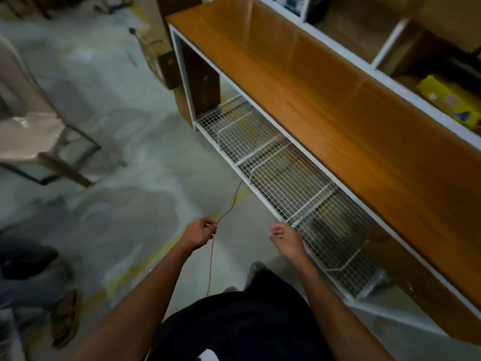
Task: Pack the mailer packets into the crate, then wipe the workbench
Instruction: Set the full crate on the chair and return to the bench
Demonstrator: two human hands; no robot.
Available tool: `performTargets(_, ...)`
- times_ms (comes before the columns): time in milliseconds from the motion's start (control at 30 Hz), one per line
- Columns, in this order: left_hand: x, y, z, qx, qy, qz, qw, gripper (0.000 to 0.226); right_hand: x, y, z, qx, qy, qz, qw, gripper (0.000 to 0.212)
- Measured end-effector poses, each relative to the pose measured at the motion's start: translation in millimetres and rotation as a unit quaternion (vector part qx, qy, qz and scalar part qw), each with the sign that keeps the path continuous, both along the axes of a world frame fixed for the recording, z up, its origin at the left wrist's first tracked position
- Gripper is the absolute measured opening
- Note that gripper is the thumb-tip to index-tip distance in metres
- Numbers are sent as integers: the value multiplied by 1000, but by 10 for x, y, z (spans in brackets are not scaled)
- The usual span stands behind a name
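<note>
The worktop is bare – no packets or crate are visible here. The left hand pinches a thin red cord with its fingers together, probably to move it off the floor. The right hand is curled, seemingly around nothing. Wire baskets sit beneath – a chair stands behind.

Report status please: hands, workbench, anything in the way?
Left hand pinches thin red cord. Right hand curled, contents unclear. Workbench top bare; no mailer packets or crate in view.
</note>
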State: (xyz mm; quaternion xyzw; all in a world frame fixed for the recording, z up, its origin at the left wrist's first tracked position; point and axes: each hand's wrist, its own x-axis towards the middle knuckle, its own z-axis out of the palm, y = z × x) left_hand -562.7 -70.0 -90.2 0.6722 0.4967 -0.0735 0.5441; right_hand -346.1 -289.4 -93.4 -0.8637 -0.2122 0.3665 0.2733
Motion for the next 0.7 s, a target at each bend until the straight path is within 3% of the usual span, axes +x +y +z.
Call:
performTargets(267,70,703,-209,-5,49,43,998,8,688,1579,-221,-18,8,102,995,19)
performTargets(467,440,1751,22,54,96,73,991,24,1211,3090,-98,6,5,214,977,15)
performTargets(700,793,2939,256,99,86,162,978,26,1636,4584,79,12,-5,294,956,15)
